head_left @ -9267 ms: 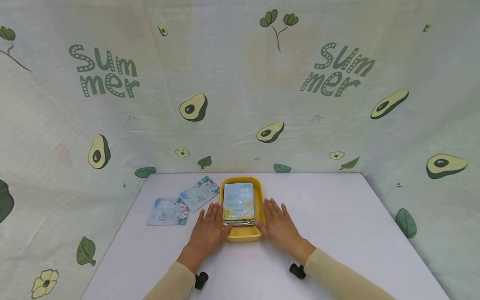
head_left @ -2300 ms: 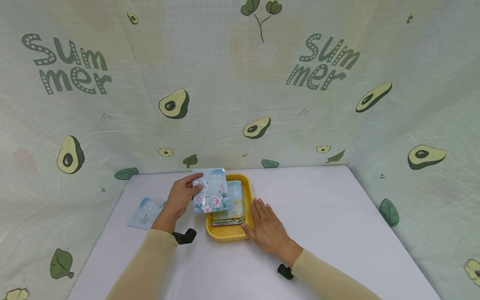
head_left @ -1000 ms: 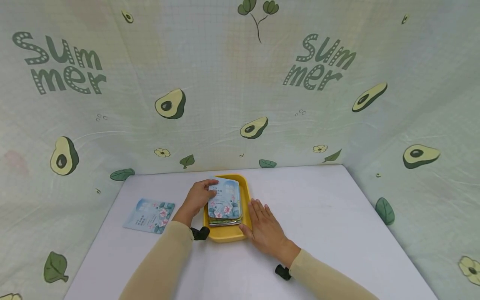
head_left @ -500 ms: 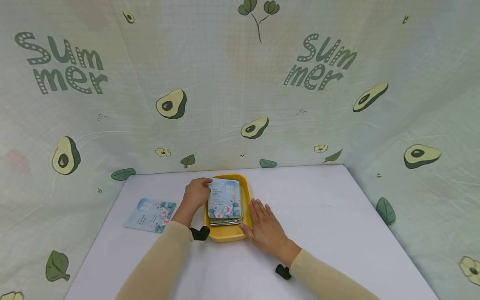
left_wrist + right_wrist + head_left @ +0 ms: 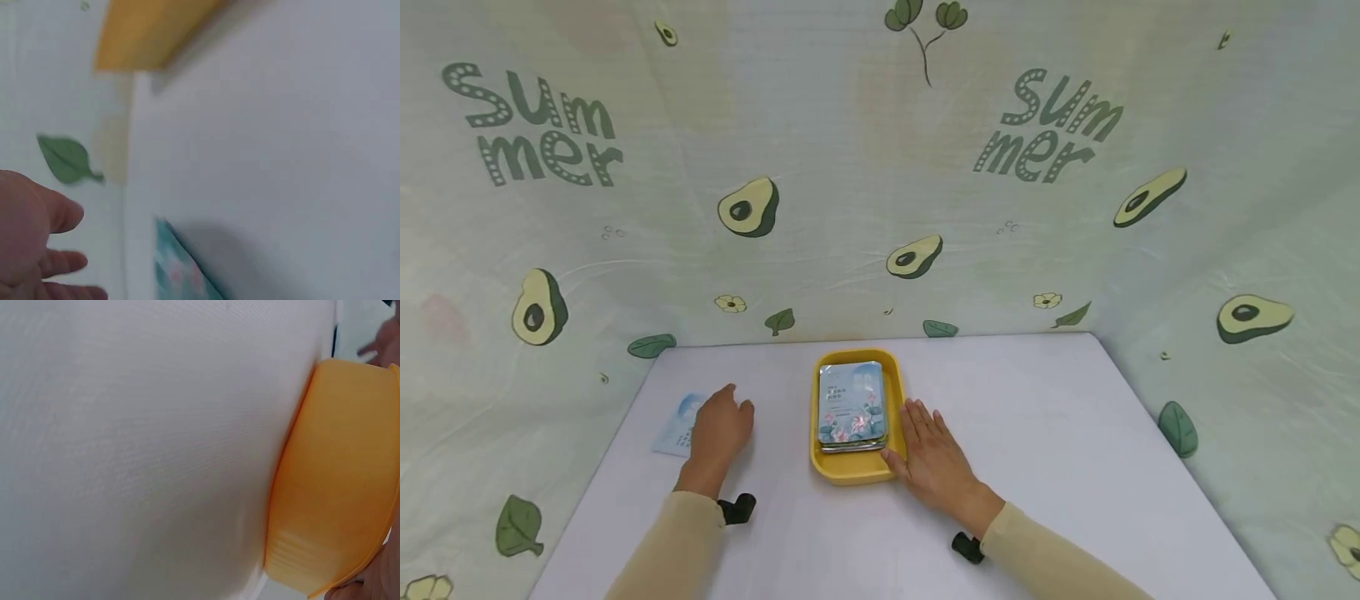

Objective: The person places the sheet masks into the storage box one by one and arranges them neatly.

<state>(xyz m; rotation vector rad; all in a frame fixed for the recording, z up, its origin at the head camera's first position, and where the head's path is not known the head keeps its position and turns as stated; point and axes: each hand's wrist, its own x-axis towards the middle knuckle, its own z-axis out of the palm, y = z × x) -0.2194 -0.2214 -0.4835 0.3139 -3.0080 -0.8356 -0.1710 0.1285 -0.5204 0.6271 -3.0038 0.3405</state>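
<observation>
My left hand (image 5: 722, 427) hovers over a flat blue sachet (image 5: 677, 429) on the left of the table, covering much of it. Its fingers are loose and hold nothing; in the left wrist view the thumb and fingertips stand apart, with one flowered corner of the sachet (image 5: 181, 272) showing. In the middle, a yellow tray (image 5: 859, 473) contains a stack of sachets (image 5: 852, 404), the top one blue with pink flowers. My right hand (image 5: 934, 458) rests with straight fingers along the tray's right side. The right wrist view shows the tray's outer wall (image 5: 337, 469).
A white table (image 5: 1037, 433) lies under everything. Behind it and at both sides hangs a pale cloth (image 5: 850, 150) printed with avocados and leaves. Black wrist cameras (image 5: 737, 508) sit at both sleeves.
Earlier, the left hand carried a blue flowered sachet onto the stack in the tray and straightened it. It has since let go and moved left to the other sachet. The right hand stays at the tray.
</observation>
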